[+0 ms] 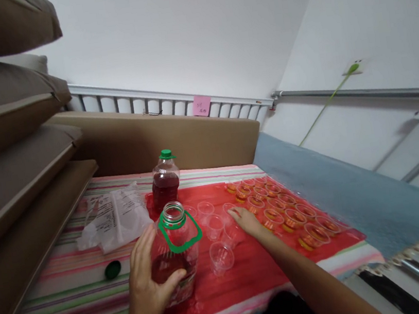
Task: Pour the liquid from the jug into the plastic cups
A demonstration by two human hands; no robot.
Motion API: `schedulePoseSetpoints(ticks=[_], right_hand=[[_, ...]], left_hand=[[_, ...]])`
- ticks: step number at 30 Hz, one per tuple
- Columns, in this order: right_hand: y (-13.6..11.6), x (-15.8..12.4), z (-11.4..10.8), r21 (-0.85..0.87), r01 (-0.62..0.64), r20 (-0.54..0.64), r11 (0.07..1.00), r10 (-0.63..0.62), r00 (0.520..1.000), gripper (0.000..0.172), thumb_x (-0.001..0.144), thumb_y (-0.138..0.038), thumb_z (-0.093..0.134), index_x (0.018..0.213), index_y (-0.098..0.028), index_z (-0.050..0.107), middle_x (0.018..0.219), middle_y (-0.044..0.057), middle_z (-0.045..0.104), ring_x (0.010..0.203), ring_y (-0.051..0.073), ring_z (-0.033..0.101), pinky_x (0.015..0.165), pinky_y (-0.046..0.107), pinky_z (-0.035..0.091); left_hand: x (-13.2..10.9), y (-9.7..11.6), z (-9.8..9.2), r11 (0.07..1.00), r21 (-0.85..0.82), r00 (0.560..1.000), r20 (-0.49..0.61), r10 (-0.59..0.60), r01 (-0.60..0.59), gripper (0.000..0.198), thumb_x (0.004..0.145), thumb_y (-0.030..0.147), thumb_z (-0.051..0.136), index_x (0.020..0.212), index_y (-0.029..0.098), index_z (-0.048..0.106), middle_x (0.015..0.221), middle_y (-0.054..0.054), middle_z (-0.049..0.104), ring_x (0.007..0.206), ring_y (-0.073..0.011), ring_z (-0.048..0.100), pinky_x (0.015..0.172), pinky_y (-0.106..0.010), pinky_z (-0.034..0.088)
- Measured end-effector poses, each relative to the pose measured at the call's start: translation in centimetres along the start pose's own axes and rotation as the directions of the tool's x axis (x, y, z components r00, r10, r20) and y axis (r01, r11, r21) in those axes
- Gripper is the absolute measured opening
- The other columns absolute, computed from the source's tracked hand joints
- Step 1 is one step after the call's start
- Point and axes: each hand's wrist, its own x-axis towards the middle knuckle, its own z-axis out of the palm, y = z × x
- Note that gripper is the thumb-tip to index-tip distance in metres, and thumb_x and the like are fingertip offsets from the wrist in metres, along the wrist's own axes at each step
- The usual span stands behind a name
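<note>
My left hand point(145, 286) is wrapped around the near side of a clear plastic jug point(188, 265), thumb across its front. Dark red liquid fills the lower part of the jug. It has no cap, and a green carry handle point(185, 246) circles its neck. My right hand point(246, 220) reaches down with its fingers closed at the rim of a clear plastic cup point(229, 208). Several more clear cups point(222, 255) that look empty stand between the two hands. A dark green cap point(112, 270) lies left of the jug.
A second capped jug point(165, 184) of red liquid stands behind. Many cups point(274, 215) with amber liquid crowd the right of the red sheet point(245, 276). A plastic bag point(120, 219) lies left, near stacked cushions point(17, 147). A padded board point(175, 138) and rail border the back.
</note>
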Motion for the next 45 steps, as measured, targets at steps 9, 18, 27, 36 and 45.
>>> schedulePoseSetpoints(ticks=[9,18,27,36,45], right_hand=[[-0.4,-13.7,-3.2,0.150,0.212,-0.037,0.966,-0.208,0.977,0.026,0.090,-0.026,0.043,0.089,-0.023,0.069,0.091,0.007,0.071,0.089,0.022,0.067,0.084,0.035,0.051],[-0.1,-23.6,-2.2,0.393,0.213,-0.114,0.894,-0.183,0.977,0.021,0.088,-0.023,0.047,0.082,-0.029,0.067,0.085,0.004,0.069,0.082,0.021,0.067,0.076,0.032,0.055],[-17.6,-18.7,-8.8,0.325,0.671,-0.365,0.666,-0.567,0.739,0.057,0.088,-0.031,0.060,0.142,-0.022,0.043,0.153,0.010,0.038,0.139,0.024,0.036,0.115,0.043,0.032],[-17.5,-18.8,-5.1,0.286,0.736,-0.351,0.613,-0.648,0.676,0.032,0.088,-0.015,0.055,0.119,-0.021,0.060,0.116,0.008,0.067,0.115,0.023,0.056,0.109,0.049,0.035],[-15.5,-17.9,-5.8,0.132,0.650,-0.349,0.748,-0.579,0.737,0.006,0.091,-0.021,0.055,0.090,-0.018,0.061,0.086,0.007,0.068,0.083,0.023,0.061,0.076,0.037,0.043]], left_hand=[[-0.7,-1.4,0.8,1.000,-0.030,0.999,-0.053,-0.004,0.003,0.079,0.076,0.038,0.071,0.146,0.028,0.034,0.139,-0.013,0.051,0.127,-0.0336,0.047,0.108,-0.056,0.037],[-0.5,-1.3,0.9,0.998,-0.035,0.997,-0.039,-0.060,0.059,0.074,0.077,0.044,0.068,0.142,0.026,0.038,0.139,-0.013,0.050,0.130,-0.0343,0.046,0.111,-0.060,0.034],[-1.4,0.7,0.8,0.998,-0.047,0.999,0.014,-0.040,0.041,0.074,0.080,0.039,0.065,0.146,0.028,0.032,0.146,-0.014,0.044,0.136,-0.0352,0.039,0.112,-0.062,0.030],[-2.2,3.4,0.4,1.000,-0.024,1.000,0.004,-0.020,0.020,0.068,0.083,0.030,0.063,0.144,0.023,0.034,0.146,-0.017,0.045,0.138,-0.0312,0.039,0.111,-0.054,0.035],[-3.4,6.0,0.9,1.000,0.010,0.999,0.035,0.007,-0.008,0.084,0.076,0.039,0.072,0.147,0.025,0.028,0.152,-0.017,0.037,0.143,-0.0324,0.028,0.114,-0.057,0.029]])
